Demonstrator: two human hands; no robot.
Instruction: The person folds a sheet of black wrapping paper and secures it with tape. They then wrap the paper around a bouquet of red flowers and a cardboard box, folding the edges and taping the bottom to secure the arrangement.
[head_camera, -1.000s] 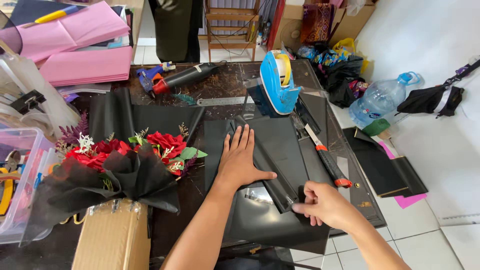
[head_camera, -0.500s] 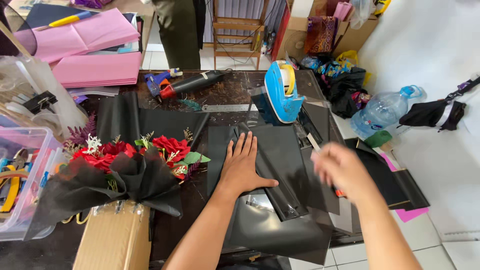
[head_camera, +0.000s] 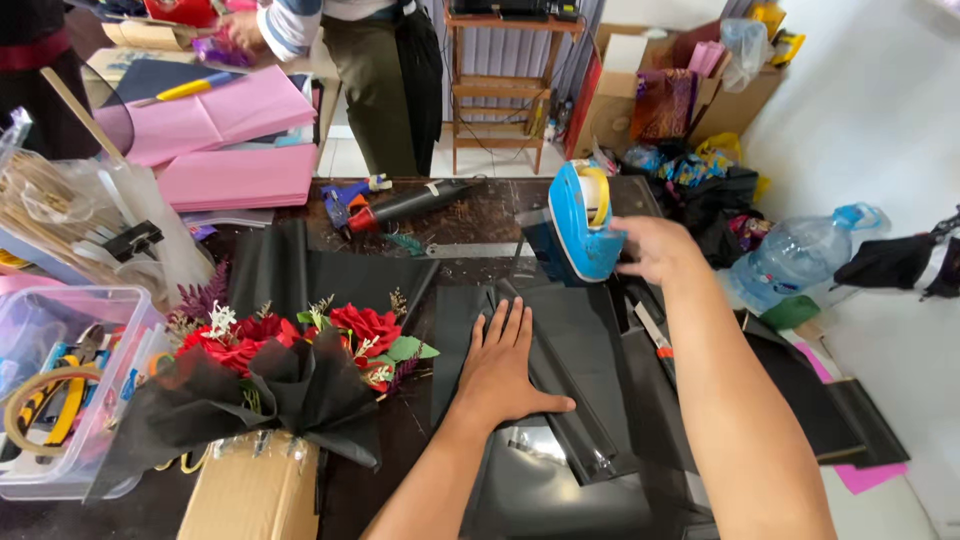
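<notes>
At the far left of the worktable, the clear plastic bin (head_camera: 60, 400) of tools is sitting where it was a second ago, and beside it the bouquet of red roses in black wrap (head_camera: 270, 375) is lying untouched on the cardboard box (head_camera: 255, 490).

Moving toward the middle, your left hand (head_camera: 505, 365) is staying put: it is lying flat and open, fingers spread, palm pressing down on the black wrapping sheet (head_camera: 580, 330). It is holding nothing, only pinning the sheet and its folded edge against the table.

The change is on the right. A second ago your right hand (head_camera: 655, 250) was low, near the front edge of the black sheet; half a second ago it was lifting away; now it is stretching up and forward to the blue tape dispenser (head_camera: 580, 220). The fingers are curling loosely at the dispenser's right side, touching or just about touching it; you cannot tell from this view whether they are pinching the tape end or simply meeting the body. So you are leaving the fold to the left hand alone while the right goes for tape.

The dispenser is standing upright just beyond the far edge of the sheet, directly ahead of your left hand. The red-handled cutter (head_camera: 655, 340) is lying under your right forearm, untouched.
</notes>
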